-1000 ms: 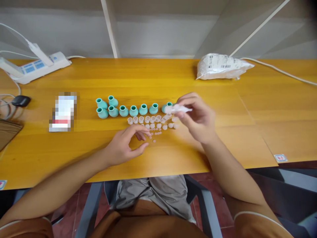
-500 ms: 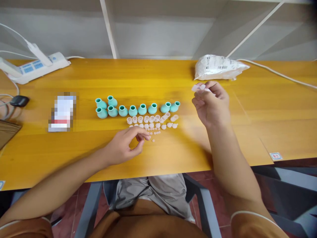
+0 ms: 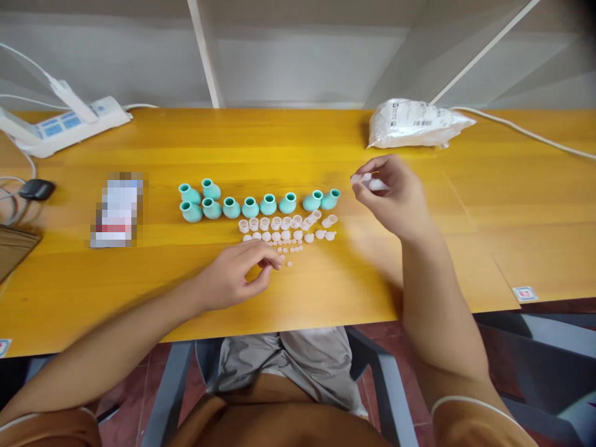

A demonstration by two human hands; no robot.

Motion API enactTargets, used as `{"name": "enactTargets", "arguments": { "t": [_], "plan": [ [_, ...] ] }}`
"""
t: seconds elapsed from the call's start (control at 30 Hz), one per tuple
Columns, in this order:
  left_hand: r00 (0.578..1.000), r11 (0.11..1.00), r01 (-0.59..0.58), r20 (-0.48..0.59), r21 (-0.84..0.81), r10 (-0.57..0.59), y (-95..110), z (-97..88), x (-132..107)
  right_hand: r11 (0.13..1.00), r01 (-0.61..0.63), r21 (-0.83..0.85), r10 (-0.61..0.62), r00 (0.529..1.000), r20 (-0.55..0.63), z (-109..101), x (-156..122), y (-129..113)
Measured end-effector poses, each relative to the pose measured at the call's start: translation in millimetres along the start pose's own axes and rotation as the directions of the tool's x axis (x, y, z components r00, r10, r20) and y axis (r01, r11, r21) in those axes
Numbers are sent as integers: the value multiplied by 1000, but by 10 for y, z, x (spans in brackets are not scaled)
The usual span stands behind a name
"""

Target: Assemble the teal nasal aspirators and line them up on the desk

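My right hand (image 3: 388, 192) is raised above the table with its fingers closed around several small whitish plastic pieces (image 3: 372, 182). Their exact shape is partly hidden by the fingers. Close to the table's front, my left hand (image 3: 244, 273) rests with curved fingers, thumb and index tip slightly apart and nothing visible between them. Its fingertips are beside tiny pale discs (image 3: 289, 264), some of which they may cover. Beyond lie a row of round whitish caps (image 3: 308, 238), a row of clear little cups (image 3: 265, 224) and several turquoise bulb-shaped bottles (image 3: 250, 207) with open necks.
A white plastic bag (image 3: 414, 124) with printed labels lies at the back right, near a white cable (image 3: 521, 135). On the left are a phone (image 3: 116, 211) with a blurred screen, a power strip (image 3: 74, 127) and a black plug-like block (image 3: 37, 189).
My right hand has turned and shifted slightly, bringing the plastic pieces lower and nearer the fingertips. My left hand has stayed almost still beside the discs.
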State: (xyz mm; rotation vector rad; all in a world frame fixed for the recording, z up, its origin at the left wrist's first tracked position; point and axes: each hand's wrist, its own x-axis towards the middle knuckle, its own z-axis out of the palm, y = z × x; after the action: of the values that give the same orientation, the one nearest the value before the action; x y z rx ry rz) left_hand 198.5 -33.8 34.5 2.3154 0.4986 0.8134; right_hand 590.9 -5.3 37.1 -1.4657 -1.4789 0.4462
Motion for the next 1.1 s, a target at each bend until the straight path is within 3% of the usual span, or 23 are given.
{"name": "enactTargets", "arguments": {
  "t": [0.1, 0.2, 0.3, 0.6, 0.77, 0.87, 0.93, 1.0, 1.1],
  "plan": [
    [1000, 1000, -3, -1, 8, 3, -10, 1, -5, 993, -45, -106, 47, 999, 22, -2, -7, -18],
    [1000, 1000, -8, 0, 5, 8, -13, -3, -5, 994, -88, -58, 92, 994, 66, -6, -16, -41],
    [1000, 1000, -1, 15, -2, 1, -10, -10, -5, 998, -38, -40, 42, 994, 102, -3, -24, -25],
    [1000, 1000, 10, 23, 0, -10, -8, 2, -10, 962, 123, -243, -82, 981, 174, 94, -30, 174],
    [1000, 1000, -8, 3, 15, 8, -1, 10, 10, 960, 70, -269, -71, 997, 9, 61, -28, 76],
    [999, 999, -28, -25, 31, 29, 3, 11, 13, 980, 81, -180, -105, 986, -130, 31, -59, -118],
    [998, 999, -32, -47, 37, 34, 0, 15, 4, 986, 151, -72, -160, 976, -146, 45, -118, -268],
    [997, 1000, -16, -76, 20, 18, -14, 23, -14, 971, 234, 55, -229, 970, -85, 97, -208, -407],
    [992, 998, 17, -125, -60, -24, -61, 41, -46, 908, 311, 280, -350, 931, 101, 251, -380, -572]
  ]
}}
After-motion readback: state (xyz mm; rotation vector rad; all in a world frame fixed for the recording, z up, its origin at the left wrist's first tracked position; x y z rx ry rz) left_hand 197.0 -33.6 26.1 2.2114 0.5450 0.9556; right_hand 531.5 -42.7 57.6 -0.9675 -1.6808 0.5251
